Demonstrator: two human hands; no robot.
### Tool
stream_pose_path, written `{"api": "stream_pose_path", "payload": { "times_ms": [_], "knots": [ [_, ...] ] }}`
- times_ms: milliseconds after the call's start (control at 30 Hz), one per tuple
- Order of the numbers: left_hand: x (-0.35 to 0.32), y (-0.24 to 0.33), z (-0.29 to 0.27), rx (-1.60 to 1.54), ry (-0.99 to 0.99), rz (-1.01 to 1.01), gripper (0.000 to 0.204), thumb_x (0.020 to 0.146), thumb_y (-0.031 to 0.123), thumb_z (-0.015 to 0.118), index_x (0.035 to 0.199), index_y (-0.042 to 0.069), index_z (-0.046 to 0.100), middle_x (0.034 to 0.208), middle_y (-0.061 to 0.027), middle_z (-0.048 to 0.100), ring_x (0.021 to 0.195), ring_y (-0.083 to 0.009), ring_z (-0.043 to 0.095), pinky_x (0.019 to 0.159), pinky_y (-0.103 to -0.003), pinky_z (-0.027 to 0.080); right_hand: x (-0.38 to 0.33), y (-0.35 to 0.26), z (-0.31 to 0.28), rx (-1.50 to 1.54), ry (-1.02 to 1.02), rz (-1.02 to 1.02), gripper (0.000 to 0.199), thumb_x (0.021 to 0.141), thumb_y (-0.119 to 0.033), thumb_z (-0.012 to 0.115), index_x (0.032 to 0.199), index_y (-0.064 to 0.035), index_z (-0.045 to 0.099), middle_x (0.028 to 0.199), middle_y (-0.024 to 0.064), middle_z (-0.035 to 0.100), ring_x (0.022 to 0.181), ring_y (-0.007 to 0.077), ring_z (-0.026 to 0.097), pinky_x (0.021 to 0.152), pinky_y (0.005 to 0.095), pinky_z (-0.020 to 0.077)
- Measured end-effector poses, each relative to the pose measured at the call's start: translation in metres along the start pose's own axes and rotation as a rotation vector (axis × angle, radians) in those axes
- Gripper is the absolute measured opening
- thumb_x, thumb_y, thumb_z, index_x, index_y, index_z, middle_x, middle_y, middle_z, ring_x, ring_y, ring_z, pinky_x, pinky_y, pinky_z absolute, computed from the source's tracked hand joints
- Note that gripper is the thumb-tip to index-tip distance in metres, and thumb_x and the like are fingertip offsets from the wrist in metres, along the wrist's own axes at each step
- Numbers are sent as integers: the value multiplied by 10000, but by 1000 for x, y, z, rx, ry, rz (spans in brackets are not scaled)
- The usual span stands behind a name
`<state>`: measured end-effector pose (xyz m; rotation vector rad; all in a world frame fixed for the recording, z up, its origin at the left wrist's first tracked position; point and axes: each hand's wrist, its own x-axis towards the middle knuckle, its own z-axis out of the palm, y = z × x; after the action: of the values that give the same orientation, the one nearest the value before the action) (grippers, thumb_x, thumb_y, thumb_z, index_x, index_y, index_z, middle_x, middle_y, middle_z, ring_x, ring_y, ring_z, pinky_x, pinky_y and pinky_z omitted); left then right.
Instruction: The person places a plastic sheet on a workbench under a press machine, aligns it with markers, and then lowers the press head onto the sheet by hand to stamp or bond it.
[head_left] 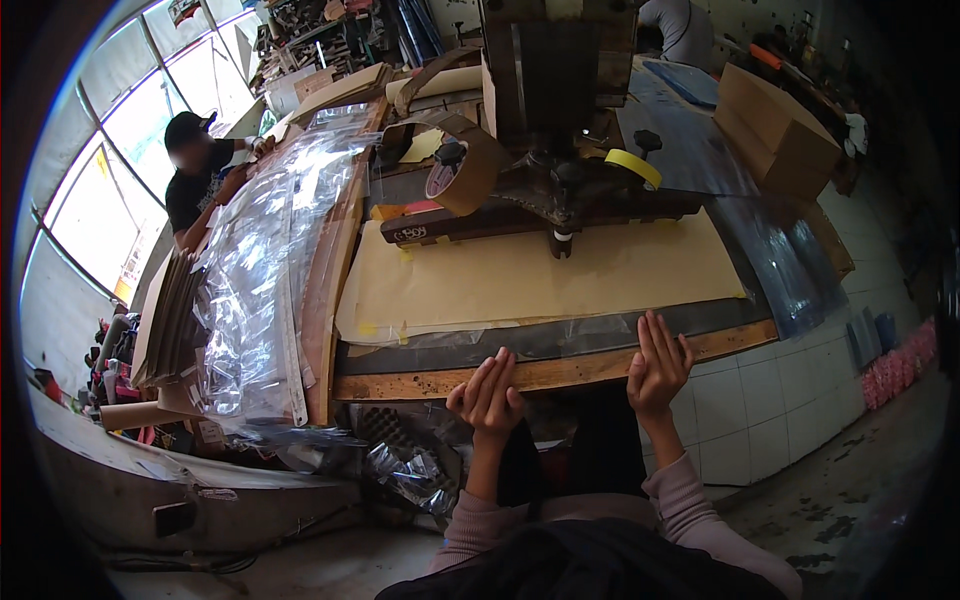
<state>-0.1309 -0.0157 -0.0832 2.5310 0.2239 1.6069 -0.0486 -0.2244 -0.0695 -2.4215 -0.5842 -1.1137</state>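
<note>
Both of my hands hover just above the front wooden edge (400,385) of a work table, palms turned up and fingers stretched. Nothing lies in my left hand (487,396), which is left of the middle. To its right, my right hand (659,368) is equally bare, near the table's front right part. Beyond them a tan paper sheet (560,275) lies flat on the grey table surface (480,342), with bits of yellow tape at its edges. Over the sheet's far side stands a dark press with a metal bar (440,225).
A wide brown tape roll (478,185) and a yellow tape roll (633,167) sit on the press. Clear plastic sheets (260,280) cover the left table, beside a long metal strip (296,375). A co-worker (190,180) leans there. A cardboard box (775,130) stands back right.
</note>
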Motion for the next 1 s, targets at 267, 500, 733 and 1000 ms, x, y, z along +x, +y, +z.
{"api": "stream_pose_path", "payload": {
  "times_ms": [267,500,733,1000],
  "knots": [
    [-10,-7,14,39,89,75,453,977,308,316,954,130,732,1008,50,700,1018,-77,585,930,-275,288,-4,-1,0,-8,-21,22,405,932,-241,356,1176,-55,621,1220,77,611,1162,208,555,1035,383,283],
    [-4,-8,14,42,116,87,501,985,329,286,923,125,738,971,47,709,991,-78,597,941,-273,283,0,1,2,-20,20,-6,388,929,-231,374,1169,-64,629,1194,62,628,1153,196,562,1035,387,290],
    [-5,-8,13,37,92,74,498,982,328,289,926,116,736,972,34,710,981,-90,603,929,-279,287,0,1,2,-14,16,-2,389,923,-231,378,1169,-60,627,1194,63,627,1157,198,558,1028,386,294],
    [-7,-9,14,39,113,73,480,968,321,303,926,127,739,962,48,710,984,-74,596,946,-280,273,0,0,1,-14,13,5,394,910,-233,386,1164,-57,630,1199,61,625,1159,196,556,1028,381,291]
  ]
}}
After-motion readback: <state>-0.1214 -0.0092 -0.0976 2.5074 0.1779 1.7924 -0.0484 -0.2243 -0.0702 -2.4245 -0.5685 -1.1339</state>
